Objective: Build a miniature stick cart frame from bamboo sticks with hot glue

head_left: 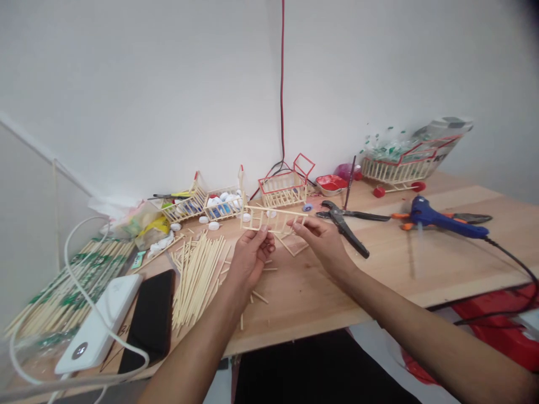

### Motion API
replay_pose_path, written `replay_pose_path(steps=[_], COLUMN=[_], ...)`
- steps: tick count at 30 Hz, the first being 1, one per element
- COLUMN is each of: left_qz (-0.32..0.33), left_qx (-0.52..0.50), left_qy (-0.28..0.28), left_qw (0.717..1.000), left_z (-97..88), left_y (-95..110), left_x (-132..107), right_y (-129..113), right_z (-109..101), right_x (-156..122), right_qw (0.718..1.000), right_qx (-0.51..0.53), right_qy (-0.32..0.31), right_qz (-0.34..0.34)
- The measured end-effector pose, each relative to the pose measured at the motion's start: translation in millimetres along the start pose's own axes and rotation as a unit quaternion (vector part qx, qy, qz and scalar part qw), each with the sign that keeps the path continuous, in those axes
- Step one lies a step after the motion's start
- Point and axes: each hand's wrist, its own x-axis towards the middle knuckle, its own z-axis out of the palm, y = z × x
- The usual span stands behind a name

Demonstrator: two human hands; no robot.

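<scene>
A small frame of thin wooden sticks [275,211] is held up over the table between my two hands. My left hand [255,252] pinches its lower edge near the middle. At its right end, my right hand [314,233] has thumb and fingers closed on the frame; whether a separate stick is also in those fingers I cannot tell. Below the hands lie a few loose sticks [290,247]. A large pile of cut sticks [200,278] rests just left of my left hand. Behind the frame stands a stick basket with red-painted edges [283,191].
Black-handled pliers [343,224] and a blue glue gun [446,219] lie to the right. A finished stick cart [396,171] stands at the back right near a red paint dish [332,184]. At left are a phone [149,314], a white power bank [101,320] and packed chopsticks [84,280].
</scene>
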Motion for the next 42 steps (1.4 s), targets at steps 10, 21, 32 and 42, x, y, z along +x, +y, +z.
replay_pose_path(steps=[10,21,32,42], left_qz=[0.025,-0.016,0.114,0.195], left_qx=[0.017,0.199,0.131,0.099], left_qy=[0.0,-0.05,0.038,0.092], left_qw=[1.0,0.979,0.984,0.971], left_z=[0.2,-0.8,-14.4,-19.9], left_y=[0,-3,18,39], left_x=[1,-2,0,0], right_y=[1,18,14,24], right_z=[0,-5,-4,-6], right_x=[0,8,13,10], right_qw=[1.0,0.993,0.964,0.984], right_qx=[-0.015,0.087,0.22,0.127], right_qy=[0.0,0.03,0.035,0.008], right_qz=[-0.008,0.068,0.141,0.124])
